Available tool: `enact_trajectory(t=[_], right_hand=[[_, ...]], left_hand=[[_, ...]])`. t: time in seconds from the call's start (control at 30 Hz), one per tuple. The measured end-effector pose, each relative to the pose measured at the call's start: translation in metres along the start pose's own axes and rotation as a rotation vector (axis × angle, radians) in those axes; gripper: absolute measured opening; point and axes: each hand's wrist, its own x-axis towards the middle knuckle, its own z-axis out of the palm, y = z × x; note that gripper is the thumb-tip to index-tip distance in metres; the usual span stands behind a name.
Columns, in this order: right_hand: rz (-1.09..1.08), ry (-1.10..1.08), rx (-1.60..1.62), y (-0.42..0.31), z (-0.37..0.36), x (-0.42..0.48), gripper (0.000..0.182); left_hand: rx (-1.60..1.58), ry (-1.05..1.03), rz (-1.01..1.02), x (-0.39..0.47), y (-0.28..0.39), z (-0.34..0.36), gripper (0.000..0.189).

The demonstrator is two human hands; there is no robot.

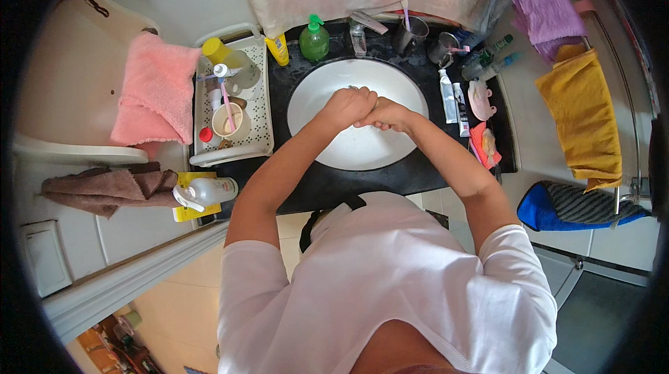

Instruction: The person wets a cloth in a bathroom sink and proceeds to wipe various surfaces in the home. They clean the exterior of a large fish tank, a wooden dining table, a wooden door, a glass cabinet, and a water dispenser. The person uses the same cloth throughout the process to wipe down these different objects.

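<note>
Over the white oval washbasin (358,152), both hands are clasped together. My left hand (349,106) reaches in from the left with its fingers bent over the fingers of my right hand (391,114). The right fingers curl against the left palm, and any small thing between the palms is hidden. Behind the basin stands a chrome faucet (358,38) with its lever angled to the right; no water stream shows. A green pump bottle (314,42) stands to the left of the faucet. Two dark cups (410,35) are on its right, the nearer one with a toothbrush in it.
A white perforated tray (265,113) holds a cup, a toothbrush and bottles at left. A white spray bottle (211,191) stands near the front left edge. Tubes (448,96) and a soap dish (480,100) lie on the right of the black counter (308,188). Towels (583,118) hang at right.
</note>
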Motion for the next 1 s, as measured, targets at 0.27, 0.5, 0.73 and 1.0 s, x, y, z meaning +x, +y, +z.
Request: enact_trajectory(t=[0.27, 0.5, 0.73, 1.0], right_hand=[[-0.143, 0.350, -0.790, -0.004, -0.013, 0.024, 0.041], [-0.195, 0.563, -0.950, -0.045, -0.013, 0.003, 0.031], [-0.273, 0.578, -1.109, -0.062, -0.016, -0.006, 0.025], [-0.376, 0.498, -1.265, -0.071, -0.014, -0.010, 0.025]], left_hand=[[-0.032, -0.203, -0.285, 0.026, 0.003, -0.003, 0.011], [-0.120, -0.172, -0.490, 0.034, -0.005, -0.018, 0.016], [-0.344, -0.315, -0.719, 0.039, -0.001, -0.042, 0.025], [-0.569, -0.274, -0.741, 0.024, -0.010, -0.023, 0.029]])
